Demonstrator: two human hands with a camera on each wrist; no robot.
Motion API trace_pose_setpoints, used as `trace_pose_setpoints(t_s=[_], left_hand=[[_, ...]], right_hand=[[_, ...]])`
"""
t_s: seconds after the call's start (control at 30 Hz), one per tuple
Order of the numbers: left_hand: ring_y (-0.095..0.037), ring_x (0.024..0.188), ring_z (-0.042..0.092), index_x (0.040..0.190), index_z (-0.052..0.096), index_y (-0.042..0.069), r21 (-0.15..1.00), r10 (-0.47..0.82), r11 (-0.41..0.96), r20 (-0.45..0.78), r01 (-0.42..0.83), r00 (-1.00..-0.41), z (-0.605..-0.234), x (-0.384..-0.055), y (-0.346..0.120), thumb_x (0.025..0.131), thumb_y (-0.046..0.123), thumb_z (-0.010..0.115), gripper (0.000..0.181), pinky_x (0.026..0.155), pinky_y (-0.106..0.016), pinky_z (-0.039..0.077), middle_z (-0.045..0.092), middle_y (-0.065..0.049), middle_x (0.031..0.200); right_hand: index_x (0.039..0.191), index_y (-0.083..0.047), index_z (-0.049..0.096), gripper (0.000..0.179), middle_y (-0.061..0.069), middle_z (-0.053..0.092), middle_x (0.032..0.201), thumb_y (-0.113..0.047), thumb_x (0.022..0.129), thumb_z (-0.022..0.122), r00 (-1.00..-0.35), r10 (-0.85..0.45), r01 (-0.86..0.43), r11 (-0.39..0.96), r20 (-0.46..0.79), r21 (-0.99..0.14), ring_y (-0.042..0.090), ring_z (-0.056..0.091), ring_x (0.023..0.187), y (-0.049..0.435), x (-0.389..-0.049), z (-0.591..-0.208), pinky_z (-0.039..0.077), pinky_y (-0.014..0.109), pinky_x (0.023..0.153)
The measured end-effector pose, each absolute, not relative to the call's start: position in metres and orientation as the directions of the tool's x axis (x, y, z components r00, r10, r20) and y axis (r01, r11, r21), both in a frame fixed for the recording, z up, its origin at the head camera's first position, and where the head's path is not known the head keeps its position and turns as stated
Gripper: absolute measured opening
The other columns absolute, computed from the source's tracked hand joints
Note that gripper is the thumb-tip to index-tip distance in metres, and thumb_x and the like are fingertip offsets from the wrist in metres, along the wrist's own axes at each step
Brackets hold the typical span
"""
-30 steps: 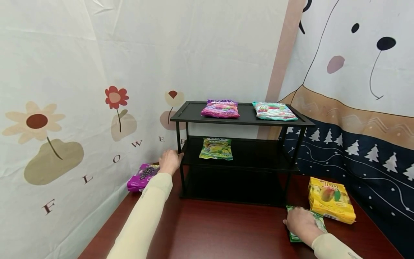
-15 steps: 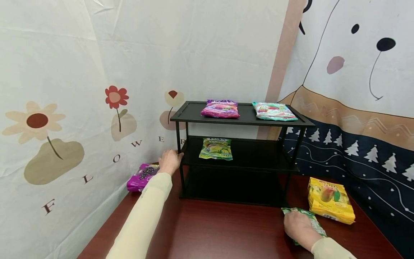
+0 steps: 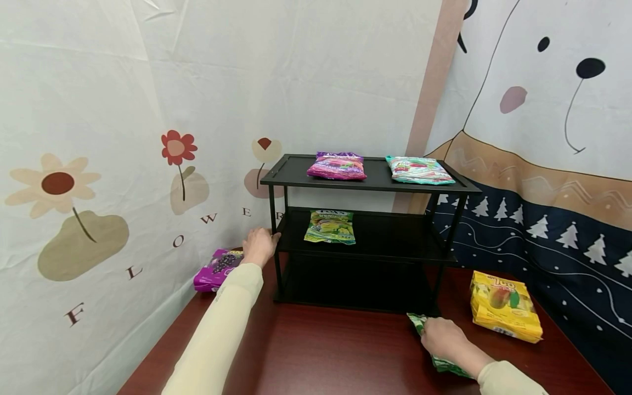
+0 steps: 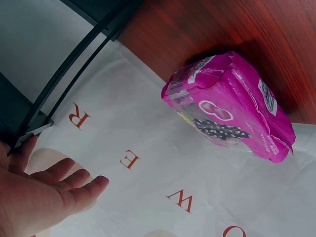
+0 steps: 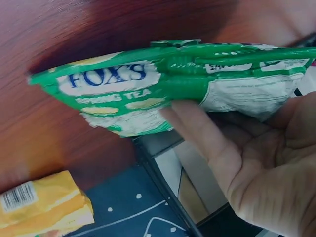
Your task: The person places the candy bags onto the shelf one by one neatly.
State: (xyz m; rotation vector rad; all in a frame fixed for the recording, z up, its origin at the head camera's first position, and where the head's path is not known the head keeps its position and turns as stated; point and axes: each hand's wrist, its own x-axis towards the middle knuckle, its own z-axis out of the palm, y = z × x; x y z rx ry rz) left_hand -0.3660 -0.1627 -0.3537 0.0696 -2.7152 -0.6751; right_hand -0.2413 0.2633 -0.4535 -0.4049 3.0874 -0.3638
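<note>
My right hand (image 3: 446, 339) pinches a green Fox's candy bag (image 5: 118, 84), held tilted close over the table in front of the rack's right end. In the right wrist view the thumb lies across the bag's printed side. My left hand (image 3: 259, 247) is at the left side of a black three-tier shelf rack (image 3: 385, 233), its thumb and a finger on the middle shelf's corner; the other fingers (image 4: 94, 187) hang loose. On the top shelf lie a purple-pink candy bag (image 3: 337, 166) and a teal-white one (image 3: 419, 170). A green-yellow bag (image 3: 329, 226) lies on the middle shelf.
A purple grape-printed pack (image 3: 219, 269) sits left of the rack, against the wall cloth. To the right, a yellow mango-printed pack (image 3: 504, 307) stands on the dark red table (image 3: 336, 351). Printed cloths hang behind and at both sides.
My right hand has moved left with the green candy bag, away from the yellow pack, and the bag has turned from lying flat to tilted. The left hand has stayed at the rack.
</note>
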Motion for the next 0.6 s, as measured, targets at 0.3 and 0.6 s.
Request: trace_pose_setpoints(t_s=[0.3, 0.6], left_hand=[[-0.041, 0.109, 0.053, 0.094, 0.070, -0.001, 0.467, -0.131, 0.884, 0.316, 0.034, -0.939, -0.354, -0.365, -0.163, 0.102, 0.030, 0.055, 0.035, 0.093, -0.062, 0.038, 0.062, -0.021, 0.106], [-0.042, 0.109, 0.053, 0.095, 0.070, -0.002, 0.461, -0.132, 0.887, 0.316, 0.031, -0.939, -0.355, -0.365, -0.164, 0.102, 0.030, 0.055, 0.037, 0.093, -0.062, 0.039, 0.062, -0.022, 0.108]], right_hand=[[0.067, -0.011, 0.055, 0.032, -0.003, 0.036, 0.056, -0.008, 0.098, 0.047, -0.967, -0.242, -0.163, 0.818, -0.074, -0.551, 0.013, 0.028, 0.051, 0.267, -0.249, -0.436, 0.036, 0.032, 0.059], [0.128, 0.016, 0.055, 0.040, 0.019, 0.063, 0.087, -0.011, 0.101, 0.046, -0.969, -0.187, 0.002, 0.647, -0.162, -0.762, 0.021, 0.052, 0.068, 0.271, -0.252, -0.426, 0.051, 0.043, 0.064]])
